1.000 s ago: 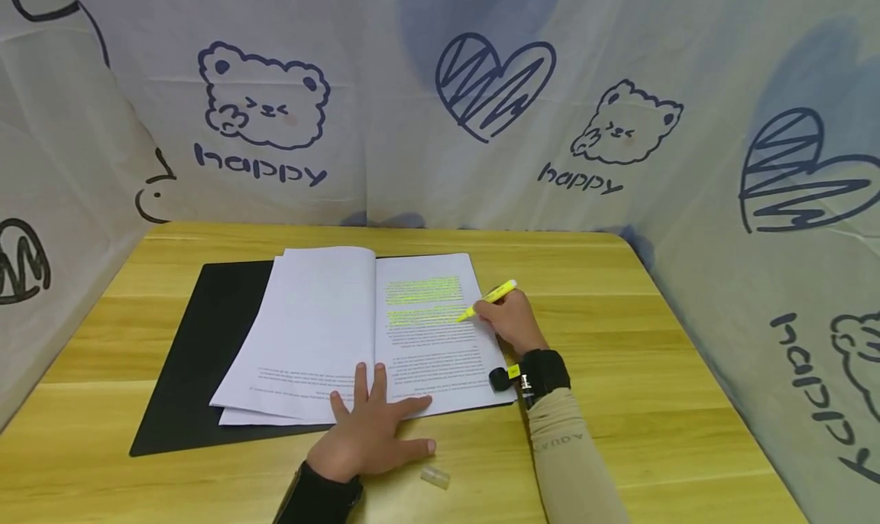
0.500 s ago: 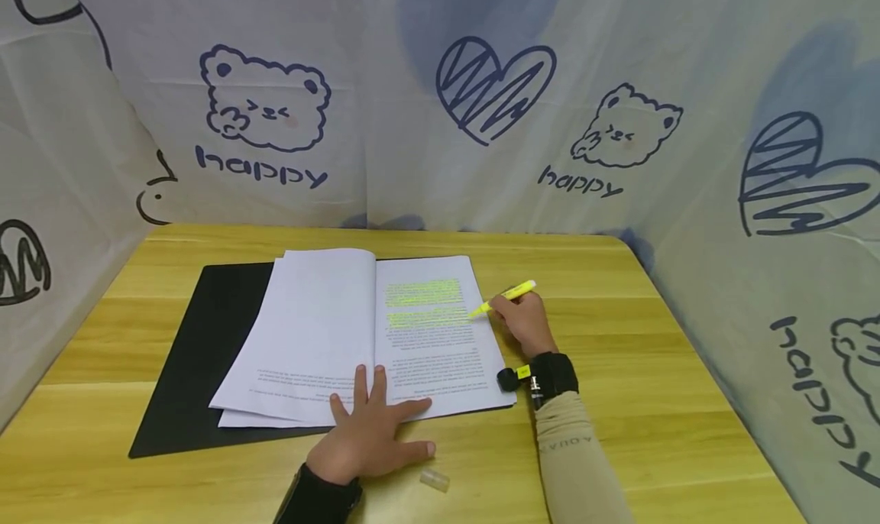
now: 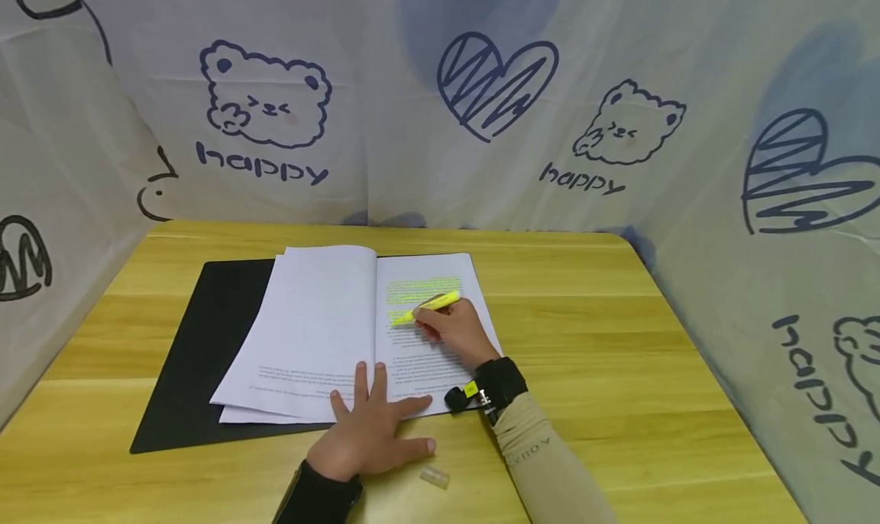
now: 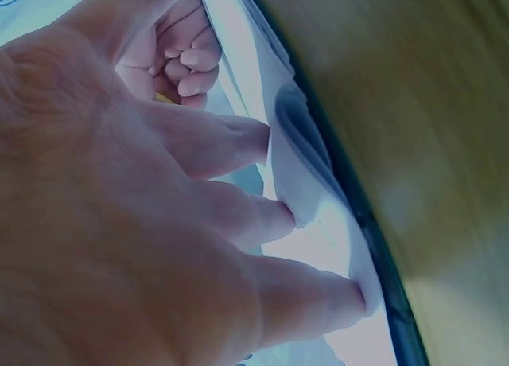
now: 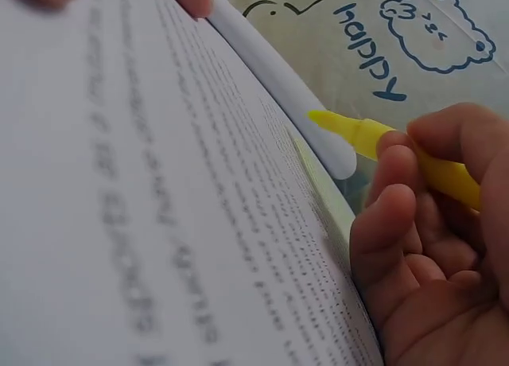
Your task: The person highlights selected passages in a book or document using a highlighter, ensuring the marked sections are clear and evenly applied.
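An open stack of printed pages (image 3: 330,333) lies on a black mat (image 3: 199,348); the right-hand page carries several yellow highlighted lines. My right hand (image 3: 450,331) grips a yellow highlighter (image 3: 429,306) with its tip at the left end of a text line near the fold. In the right wrist view the yellow highlighter (image 5: 390,147) points out over the printed page (image 5: 159,207). Flat on the bottom edge of the pages rests my left hand (image 3: 371,425), fingers spread. The left wrist view shows its fingers (image 4: 246,215) pressing on the paper (image 4: 318,223).
A clear highlighter cap (image 3: 435,477) lies on the yellow wooden table (image 3: 619,341) just right of my left hand. White cloth walls (image 3: 481,88) with bear and heart drawings close in the table on three sides.
My right hand has swung the highlighter from the right edge of the page back left to the start of a line near the fold. The left hand has stayed put.
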A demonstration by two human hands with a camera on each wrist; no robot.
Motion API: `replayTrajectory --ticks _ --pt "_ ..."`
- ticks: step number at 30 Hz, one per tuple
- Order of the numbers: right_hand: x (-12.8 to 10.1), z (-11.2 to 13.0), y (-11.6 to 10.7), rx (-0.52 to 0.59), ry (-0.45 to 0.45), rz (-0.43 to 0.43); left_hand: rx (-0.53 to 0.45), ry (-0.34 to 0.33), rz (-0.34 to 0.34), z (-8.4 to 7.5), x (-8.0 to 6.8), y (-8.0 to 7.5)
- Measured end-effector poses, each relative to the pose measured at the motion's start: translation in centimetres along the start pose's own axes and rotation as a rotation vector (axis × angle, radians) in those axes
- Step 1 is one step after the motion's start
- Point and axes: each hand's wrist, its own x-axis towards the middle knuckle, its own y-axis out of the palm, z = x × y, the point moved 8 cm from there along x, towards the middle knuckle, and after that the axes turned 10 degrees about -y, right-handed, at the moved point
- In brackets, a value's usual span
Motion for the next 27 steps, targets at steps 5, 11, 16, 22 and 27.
replayTrajectory --ticks 5,11,16,22,27 --pt "0.0 -0.1 0.6 0.039 -0.019 0.068 0.007 -0.01 0.008 0.0 0.0 -0.1" --pt "0.0 -0.2 0.6 -0.031 -0.008 0.085 0.008 -0.01 0.011 0.0 0.1 -0.1" --pt "0.0 -0.3 0.3 -0.096 0.015 0.07 0.005 -0.013 0.011 0.0 0.1 0.0" --pt "-0.2 -0.3 -0.6 -0.106 0.052 0.026 0.001 -0.009 0.005 0.0 0.1 0.0" --pt "-0.2 -0.1 -2.0 -0.137 0.045 -0.023 0.002 -0.008 0.0 -0.1 0.1 0.1"
